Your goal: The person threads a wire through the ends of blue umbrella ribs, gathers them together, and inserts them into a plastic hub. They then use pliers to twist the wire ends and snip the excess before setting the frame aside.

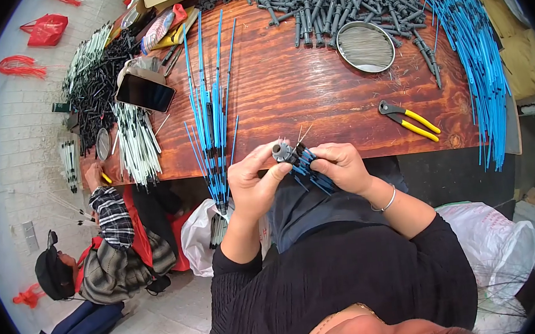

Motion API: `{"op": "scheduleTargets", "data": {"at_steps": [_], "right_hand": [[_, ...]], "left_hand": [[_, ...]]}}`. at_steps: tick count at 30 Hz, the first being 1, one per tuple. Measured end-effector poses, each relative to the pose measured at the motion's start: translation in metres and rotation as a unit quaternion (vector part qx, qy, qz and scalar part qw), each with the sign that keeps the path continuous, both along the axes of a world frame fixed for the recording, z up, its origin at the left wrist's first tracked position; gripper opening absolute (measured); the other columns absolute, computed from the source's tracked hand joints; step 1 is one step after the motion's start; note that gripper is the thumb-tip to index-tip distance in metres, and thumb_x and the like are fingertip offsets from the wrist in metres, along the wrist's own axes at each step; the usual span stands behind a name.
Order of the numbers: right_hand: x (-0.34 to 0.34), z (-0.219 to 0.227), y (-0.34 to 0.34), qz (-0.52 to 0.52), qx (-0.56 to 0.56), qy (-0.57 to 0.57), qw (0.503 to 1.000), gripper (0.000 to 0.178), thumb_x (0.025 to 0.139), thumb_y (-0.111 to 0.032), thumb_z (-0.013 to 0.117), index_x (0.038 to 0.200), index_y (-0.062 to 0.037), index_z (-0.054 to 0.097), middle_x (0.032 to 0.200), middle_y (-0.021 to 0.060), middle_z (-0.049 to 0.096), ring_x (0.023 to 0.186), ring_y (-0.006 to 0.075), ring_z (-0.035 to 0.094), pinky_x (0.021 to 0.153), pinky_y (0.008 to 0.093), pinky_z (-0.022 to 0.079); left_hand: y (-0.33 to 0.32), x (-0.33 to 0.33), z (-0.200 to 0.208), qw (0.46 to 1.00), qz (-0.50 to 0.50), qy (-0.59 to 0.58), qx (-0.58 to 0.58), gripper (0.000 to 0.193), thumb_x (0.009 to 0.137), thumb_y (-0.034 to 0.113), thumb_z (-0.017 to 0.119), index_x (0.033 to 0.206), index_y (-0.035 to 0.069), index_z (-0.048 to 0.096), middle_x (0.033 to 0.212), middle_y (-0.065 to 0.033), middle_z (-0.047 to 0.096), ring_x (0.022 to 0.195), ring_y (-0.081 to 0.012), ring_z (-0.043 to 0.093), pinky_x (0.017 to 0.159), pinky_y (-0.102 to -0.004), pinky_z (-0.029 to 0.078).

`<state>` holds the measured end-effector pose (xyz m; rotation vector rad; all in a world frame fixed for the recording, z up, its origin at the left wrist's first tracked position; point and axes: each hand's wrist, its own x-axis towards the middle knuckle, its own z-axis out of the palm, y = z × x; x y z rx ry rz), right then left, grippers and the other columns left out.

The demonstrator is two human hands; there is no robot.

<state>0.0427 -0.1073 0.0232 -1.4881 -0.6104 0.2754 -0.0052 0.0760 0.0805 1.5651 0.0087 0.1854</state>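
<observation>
Just past the table's front edge, my left hand [253,184] pinches a grey tubular plastic hub [282,152] between thumb and fingers, its hollow end facing up. My right hand [342,165] grips a bundle of blue ribs [311,168] with black joints, like umbrella ribs, bunched against the hub. Thin metal wires [303,132] stick out above them. How the ribs meet the hub is partly hidden by fingers. Left of my hands, a fan of longer blue ribs [211,121] lies over the table edge.
On the wooden table [272,71] are piled grey hubs [342,1], a round dish of wires [366,47], yellow-handled pliers [408,121], blue ribs [479,72], white ribs [136,140] and a phone [145,92]. A co-worker [109,244] sits at the left. White plastic bags [490,243] stand beside me.
</observation>
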Motion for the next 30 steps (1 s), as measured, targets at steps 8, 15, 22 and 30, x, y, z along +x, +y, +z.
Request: {"op": "scheduleTargets", "data": {"at_steps": [8, 15, 22, 30], "right_hand": [[-0.017, 0.007, 0.014, -0.09, -0.004, -0.028, 0.996, 0.022, 0.082, -0.012, 0.064, 0.101, 0.0001, 0.064, 0.08, 0.0124, 0.064, 0.068, 0.0192, 0.061, 0.063, 0.0267, 0.047], [-0.003, 0.002, 0.0, 0.014, -0.011, 0.006, 1.0, 0.02, 0.08, -0.009, 0.065, 0.097, 0.0006, 0.066, 0.076, 0.0104, 0.065, 0.065, 0.0156, 0.059, 0.062, 0.0247, 0.046], [0.002, 0.001, -0.002, 0.121, 0.035, 0.189, 0.974, 0.019, 0.079, -0.009, 0.067, 0.096, -0.0015, 0.068, 0.075, 0.0049, 0.065, 0.067, 0.0065, 0.056, 0.061, 0.0235, 0.044], [-0.019, 0.0, 0.009, 0.039, 0.025, 0.126, 0.991, 0.018, 0.079, -0.009, 0.067, 0.094, 0.001, 0.067, 0.075, 0.0067, 0.065, 0.07, 0.0096, 0.058, 0.064, 0.0232, 0.045]], "left_hand": [[-0.015, -0.003, 0.015, 0.939, 0.132, -0.034, 0.316, 0.036, 0.069, 0.01, 0.075, 0.101, -0.003, 0.062, 0.084, -0.0151, 0.065, 0.075, -0.023, 0.064, 0.068, -0.0294, 0.049], [0.0, -0.003, 0.013, 0.995, 0.006, -0.007, 0.102, 0.029, 0.077, 0.003, 0.065, 0.103, -0.008, 0.06, 0.089, -0.013, 0.065, 0.083, -0.0155, 0.06, 0.074, -0.0266, 0.047], [-0.007, -0.007, 0.007, 0.987, -0.082, -0.065, 0.12, 0.034, 0.083, 0.003, 0.055, 0.114, -0.007, 0.046, 0.097, -0.0122, 0.058, 0.086, -0.0169, 0.056, 0.082, -0.0301, 0.045], [-0.029, -0.016, -0.007, 0.989, 0.053, -0.026, 0.137, 0.024, 0.089, 0.006, 0.046, 0.11, -0.002, 0.04, 0.1, -0.0117, 0.054, 0.089, -0.0173, 0.055, 0.086, -0.0315, 0.043]]}}
